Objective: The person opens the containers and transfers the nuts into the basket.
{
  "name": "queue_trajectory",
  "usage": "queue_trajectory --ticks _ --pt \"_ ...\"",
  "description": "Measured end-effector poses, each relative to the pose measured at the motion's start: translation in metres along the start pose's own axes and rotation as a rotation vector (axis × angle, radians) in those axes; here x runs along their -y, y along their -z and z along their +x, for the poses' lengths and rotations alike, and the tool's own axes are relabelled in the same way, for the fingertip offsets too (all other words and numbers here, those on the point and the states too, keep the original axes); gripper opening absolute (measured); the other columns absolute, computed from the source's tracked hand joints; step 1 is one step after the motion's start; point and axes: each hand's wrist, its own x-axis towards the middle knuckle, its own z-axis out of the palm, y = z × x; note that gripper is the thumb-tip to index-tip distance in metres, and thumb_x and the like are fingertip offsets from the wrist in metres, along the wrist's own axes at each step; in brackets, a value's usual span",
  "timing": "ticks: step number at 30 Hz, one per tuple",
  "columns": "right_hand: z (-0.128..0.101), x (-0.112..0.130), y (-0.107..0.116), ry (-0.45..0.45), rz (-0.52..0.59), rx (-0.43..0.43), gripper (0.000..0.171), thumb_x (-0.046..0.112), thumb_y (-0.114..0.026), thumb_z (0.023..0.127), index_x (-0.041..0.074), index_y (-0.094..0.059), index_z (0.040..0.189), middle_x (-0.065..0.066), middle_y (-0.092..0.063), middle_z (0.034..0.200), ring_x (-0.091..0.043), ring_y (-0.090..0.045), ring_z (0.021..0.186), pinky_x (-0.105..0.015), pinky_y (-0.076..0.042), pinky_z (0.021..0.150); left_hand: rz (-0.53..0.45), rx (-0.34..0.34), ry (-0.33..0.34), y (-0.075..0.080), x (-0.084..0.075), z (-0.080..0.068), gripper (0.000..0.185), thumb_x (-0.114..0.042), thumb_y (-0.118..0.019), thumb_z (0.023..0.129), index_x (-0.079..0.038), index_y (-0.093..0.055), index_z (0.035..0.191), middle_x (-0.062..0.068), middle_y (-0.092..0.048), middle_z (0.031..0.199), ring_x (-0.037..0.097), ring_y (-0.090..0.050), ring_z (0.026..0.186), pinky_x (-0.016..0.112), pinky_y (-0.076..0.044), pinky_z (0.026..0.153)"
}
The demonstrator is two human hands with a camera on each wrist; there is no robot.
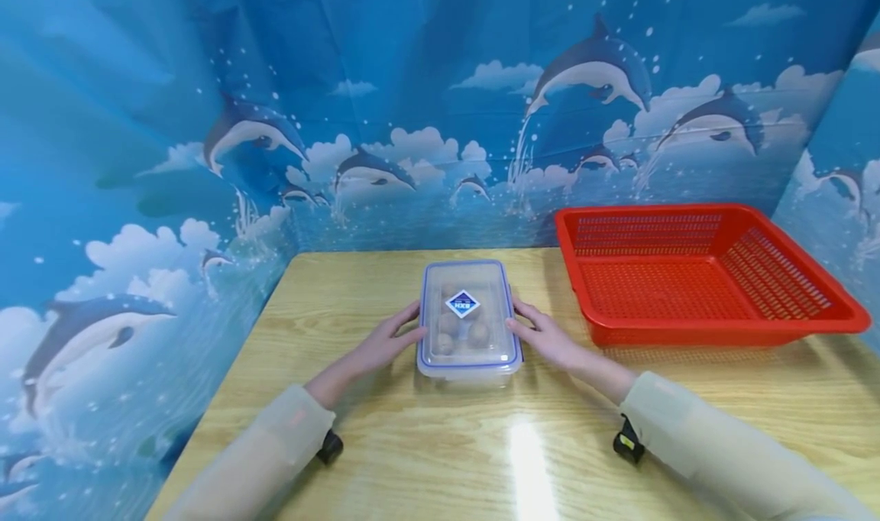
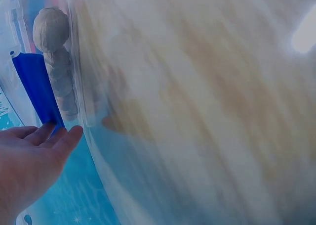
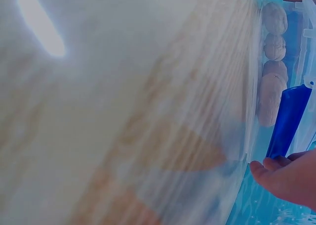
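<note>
Beside basket [image 1: 708, 276] – hands [image 1: 385, 345] flank box [image 1: 467, 318] (latches).

The clear container [image 1: 468, 322] sits mid-table with the left hand [image 1: 385, 344] and right hand [image 1: 550, 338] flanking its long sides, blocking side access. The red basket [image 1: 701, 276] stands just right of it, narrowing that gap. Bare wooden table [image 1: 440, 444] lies open in front, and to the left up to the backdrop [image 1: 137, 200]
</note>
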Motion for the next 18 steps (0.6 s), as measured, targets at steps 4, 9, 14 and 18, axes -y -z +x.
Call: queue_trajectory --ticks 4,9,14,18 --pt "-0.0003 -0.0015 -0.0008 0.002 -0.006 0.009 0.058 0.016 -0.047 0.103 -0.008 -0.021 0.149 -0.032 -0.021 0.151 -0.047 -0.024 0.137 -0.055 -0.026 0.108 -0.007 0.008 -0.003 -0.0005 -0.0014 -0.0016 0.066 -0.025 -0.053 0.101 -0.005 -0.020 0.154 0.017 -0.029 0.154 0.036 -0.027 0.140 0.052 -0.022 0.112" --pt "-0.0024 -0.0008 -0.0017 0.015 -0.044 0.018 0.059 0.019 -0.044 0.104 -0.005 -0.018 0.151 -0.030 -0.017 0.153 -0.046 -0.017 0.140 -0.056 -0.014 0.112 -0.015 0.006 -0.003 -0.0026 -0.0057 -0.0019 0.069 -0.022 -0.054 0.100 -0.006 -0.016 0.155 0.019 -0.028 0.154 0.036 -0.028 0.140 0.050 -0.022 0.112" --pt "-0.0042 0.0014 -0.0027 0.017 -0.090 0.015 0.059 0.021 -0.040 0.105 -0.007 -0.014 0.151 -0.029 -0.011 0.155 -0.045 -0.010 0.141 -0.055 -0.009 0.113 -0.106 0.019 0.020 -0.0062 -0.0080 -0.0004 0.074 -0.018 -0.054 0.100 -0.001 -0.006 0.154 0.019 -0.020 0.156 0.034 -0.019 0.143 0.046 -0.019 0.114" --pt "-0.0056 0.0027 -0.0029 0.005 -0.112 0.018 0.060 0.023 -0.038 0.106 -0.008 -0.012 0.150 -0.029 -0.009 0.155 -0.045 -0.008 0.142 -0.055 -0.007 0.113 -0.141 0.019 0.028 -0.0082 -0.0087 -0.0004 0.071 -0.016 -0.052 0.101 -0.002 -0.008 0.155 0.018 -0.015 0.158 0.034 -0.016 0.144 0.046 -0.017 0.114"
